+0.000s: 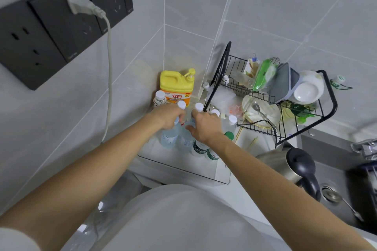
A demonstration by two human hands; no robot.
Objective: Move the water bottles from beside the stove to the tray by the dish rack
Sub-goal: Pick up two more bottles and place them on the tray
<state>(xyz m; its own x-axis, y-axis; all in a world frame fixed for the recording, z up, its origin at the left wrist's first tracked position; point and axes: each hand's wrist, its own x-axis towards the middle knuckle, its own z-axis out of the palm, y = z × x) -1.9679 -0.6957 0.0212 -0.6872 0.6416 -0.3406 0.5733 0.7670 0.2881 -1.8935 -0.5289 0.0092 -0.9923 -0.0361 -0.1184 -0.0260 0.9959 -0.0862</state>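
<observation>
Both hands down in clear tray (183, 171) beside dish rack (285, 108): left hand (168, 117) grip closed round a pale-blue water bottle (170, 138), right hand (204, 127) grip curled on its neighbour (186, 140). Best set upright, bases flat, let go gently (packed tight, easy to topple). Tray also holding white-capped and green-label bottles (199, 149); yellow soap jug (176, 87) behind.

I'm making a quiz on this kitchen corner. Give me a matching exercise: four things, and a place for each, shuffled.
Things:
1. yellow detergent jug
2. kettle
3. white bowl
4. plug

Places:
A. in the dish rack
B. in the wall socket
C. in the tiled corner, behind the bottles
D. by the sink's edge

Pairs: 1-C, 2-D, 3-A, 4-B
</observation>
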